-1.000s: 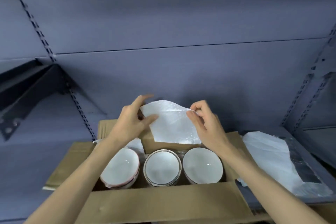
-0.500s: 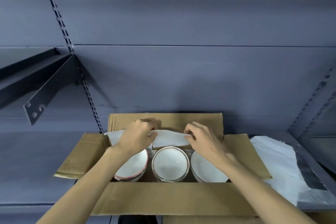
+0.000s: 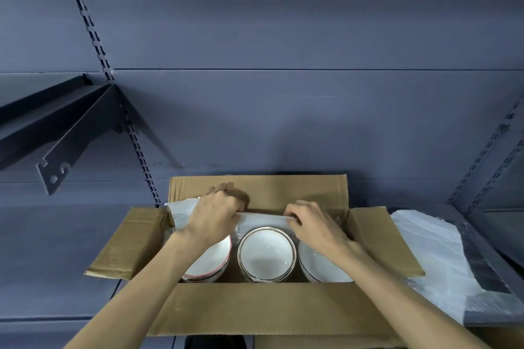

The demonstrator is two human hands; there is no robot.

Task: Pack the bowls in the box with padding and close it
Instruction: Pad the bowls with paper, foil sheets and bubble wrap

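Observation:
An open cardboard box stands on the shelf with all flaps spread. Three white bowl stacks sit side by side in it: a pink-rimmed one at left, a gold-rimmed one in the middle, a dark-rimmed one at right. A white foam padding sheet lies behind the bowls, against the box's back wall. My left hand and my right hand both pinch its top edge, low inside the box. More white padding shows at the back left corner.
A pile of white foam sheets lies on the shelf right of the box, partly over a dark sheet. A dark shelf bracket juts out at upper left. Slotted uprights run along the back wall.
Both hands have come down from above the box, carrying the foam sheet into it behind the bowls. The sheet now sits low against the back wall.

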